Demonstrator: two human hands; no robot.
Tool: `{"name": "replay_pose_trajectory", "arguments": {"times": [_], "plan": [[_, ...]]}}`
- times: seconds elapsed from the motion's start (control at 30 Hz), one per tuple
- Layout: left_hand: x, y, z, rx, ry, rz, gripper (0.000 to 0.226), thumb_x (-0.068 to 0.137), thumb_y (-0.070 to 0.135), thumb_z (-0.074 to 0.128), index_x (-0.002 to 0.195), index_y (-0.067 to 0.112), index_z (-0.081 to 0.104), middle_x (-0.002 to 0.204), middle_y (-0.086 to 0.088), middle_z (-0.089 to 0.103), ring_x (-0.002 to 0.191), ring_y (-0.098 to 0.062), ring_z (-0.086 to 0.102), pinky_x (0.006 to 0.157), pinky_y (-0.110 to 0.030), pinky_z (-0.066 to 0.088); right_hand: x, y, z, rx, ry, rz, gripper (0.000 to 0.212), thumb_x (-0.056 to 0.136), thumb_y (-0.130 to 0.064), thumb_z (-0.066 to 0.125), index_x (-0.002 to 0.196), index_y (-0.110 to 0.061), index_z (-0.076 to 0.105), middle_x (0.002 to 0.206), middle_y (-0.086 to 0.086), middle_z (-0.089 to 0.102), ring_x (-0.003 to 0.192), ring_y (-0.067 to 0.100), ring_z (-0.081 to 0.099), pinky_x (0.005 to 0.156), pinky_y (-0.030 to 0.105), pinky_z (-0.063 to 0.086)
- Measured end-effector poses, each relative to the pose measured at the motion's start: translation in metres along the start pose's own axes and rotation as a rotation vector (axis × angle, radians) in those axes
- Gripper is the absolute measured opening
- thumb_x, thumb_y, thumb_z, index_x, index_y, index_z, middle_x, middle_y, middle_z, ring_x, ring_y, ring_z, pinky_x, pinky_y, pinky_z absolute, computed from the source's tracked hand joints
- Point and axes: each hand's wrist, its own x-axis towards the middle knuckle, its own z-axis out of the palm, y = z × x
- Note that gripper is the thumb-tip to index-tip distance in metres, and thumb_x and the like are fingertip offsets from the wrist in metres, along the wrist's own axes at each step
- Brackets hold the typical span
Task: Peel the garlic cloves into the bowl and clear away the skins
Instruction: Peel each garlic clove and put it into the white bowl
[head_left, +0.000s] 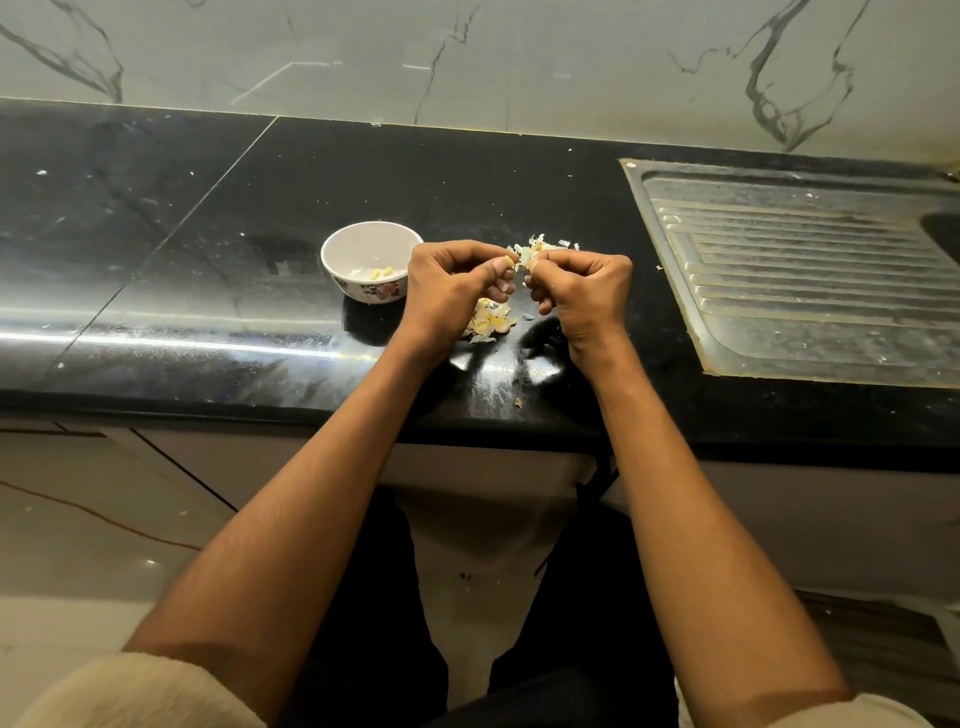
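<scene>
The step in hand looked to be peeling: both hands met just above the worktop (208, 249), working one clove (522, 263) between them. The left hand (452, 291) had its fingers curled, thumb and forefinger pinching the clove's left side. The right hand (582, 293) was curled likewise, its thumb and forefinger nipping what seemed a flap of skin on the clove's right side. The clove itself was mostly hidden by fingertips, so how much skin remained could not be told.

The bowl (332, 260) stood just left of the left hand, toward the worktop's middle, with a few peeled cloves (380, 272) at its bottom. Skins (545, 244) lay in a loose heap just behind the hands, and more scraps (491, 319) lay beneath them, nearer the front edge.

The next move probably called for pulling the skin free, then carrying the bare clove left to the bowl. The skins were not yet cleared.
</scene>
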Motion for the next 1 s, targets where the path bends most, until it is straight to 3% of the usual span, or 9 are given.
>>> {"name": "replay_pose_trajectory", "arguments": {"times": [0.17, 0.3, 0.57, 1.0], "plan": [[0.0006, -0.0015, -0.0001, -0.002, 0.002, -0.010, 0.013, 0.092, 0.000, 0.069, 0.100, -0.005, 0.077, 0.083, -0.016, 0.077, 0.071, -0.032, 0.070, 0.067, -0.032, 0.059, 0.0016, 0.0021, -0.0009, -0.033, 0.064, -0.029, 0.023, 0.080, 0.000, 0.073, 0.064, -0.015, 0.077, 0.060, 0.011, 0.069, 0.052, 0.019, 0.060, 0.045, 0.026, 0.047], [0.0013, -0.0018, 0.0008, -0.006, 0.004, -0.009, 0.013, 0.091, -0.002, 0.069, 0.101, -0.005, 0.077, 0.081, -0.018, 0.076, 0.066, -0.023, 0.067, 0.065, -0.029, 0.058, 0.0000, 0.0052, 0.0007, -0.225, 0.046, -0.214, 0.007, 0.080, -0.008, 0.077, 0.075, -0.011, 0.081, 0.069, -0.001, 0.074, 0.059, 0.014, 0.069, 0.055, 0.032, 0.058], [0.0029, -0.0047, 0.0043, 0.043, 0.027, -0.022, 0.014, 0.090, -0.001, 0.071, 0.101, -0.002, 0.079, 0.082, -0.013, 0.078, 0.065, -0.014, 0.069, 0.064, -0.025, 0.056, -0.0038, 0.0076, 0.0028, -0.420, 0.059, -0.443, 0.003, 0.074, -0.012, 0.076, 0.075, -0.011, 0.080, 0.070, -0.004, 0.073, 0.058, 0.007, 0.065, 0.057, 0.020, 0.053], [0.0028, -0.0072, 0.0029, 0.138, 0.000, -0.001, 0.012, 0.090, 0.001, 0.071, 0.097, 0.004, 0.080, 0.077, -0.012, 0.077, 0.060, -0.015, 0.066, 0.064, -0.027, 0.055, -0.0041, 0.0078, 0.0021, -0.474, 0.037, -0.498, 0.004, 0.074, -0.011, 0.077, 0.074, -0.014, 0.081, 0.067, -0.005, 0.073, 0.058, 0.007, 0.065, 0.056, 0.030, 0.056]]}}
